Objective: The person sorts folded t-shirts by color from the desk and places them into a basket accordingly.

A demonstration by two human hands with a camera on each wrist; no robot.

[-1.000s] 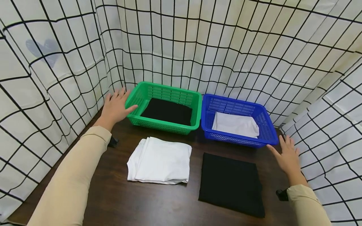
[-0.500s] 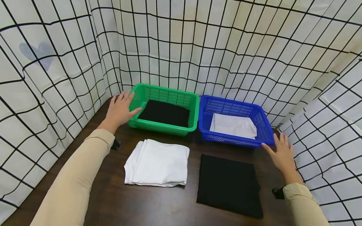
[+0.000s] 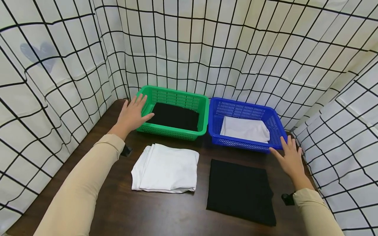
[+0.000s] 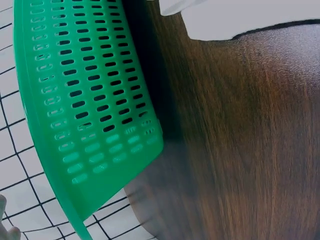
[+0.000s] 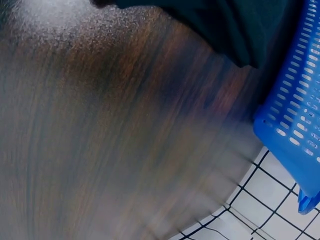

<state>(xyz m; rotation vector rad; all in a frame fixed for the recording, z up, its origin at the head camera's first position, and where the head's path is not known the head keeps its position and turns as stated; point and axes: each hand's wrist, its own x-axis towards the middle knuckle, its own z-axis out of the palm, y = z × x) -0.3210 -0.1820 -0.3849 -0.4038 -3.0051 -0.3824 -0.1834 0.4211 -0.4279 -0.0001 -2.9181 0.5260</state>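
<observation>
My left hand is held over the left end of a green plastic basket, fingers spread and holding nothing. A folded black cloth lies inside that basket. On the other side, my right hand is at the right front corner of a blue plastic basket, its fingers spread and its thumb near the rim. A folded white cloth lies in the blue basket. In front of the green basket lies a folded white garment, and in front of the blue one a folded black garment.
The dark wooden table carries everything. White curtain walls with a black grid stand close behind the baskets and along both sides. The two baskets sit side by side, ends nearly meeting.
My left hand has moved right, from beside the green basket to over its left end. My right hand has shifted left and slightly up toward the blue basket's corner. Baskets and cloths stay put.
</observation>
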